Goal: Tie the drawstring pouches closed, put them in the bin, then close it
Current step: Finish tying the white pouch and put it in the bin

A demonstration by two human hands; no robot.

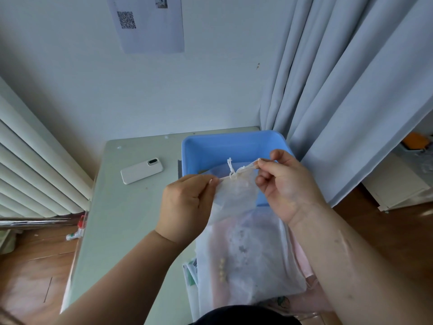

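Sheer pouch point(234, 198) held over the near rim of the blue bin point(210, 146) at the tabletop's point(131, 207) far right corner — left hand point(185, 202) and right hand point(288, 184) each pinch one end of the drawstring point(246, 168) in their fingers, taut between them, apparently to cinch the knot point(233, 175).

- paper sheet point(150, 31) hung on the wall point(70, 66); carried a black QR code point(126, 19) in its upper left part; no letters or numbers legible beside it
- small printed picture point(161, 1) sat at the sheet's top edge; too blurred to read
- phone point(141, 171) lay back up on the table point(121, 207); no brand mark could be made out on its pale case
- bottle point(75, 233) on the floor had a coloured label; too small to read
- printed paper point(191, 272) under the pouches point(246, 254) showed green print; blurred, unreadable
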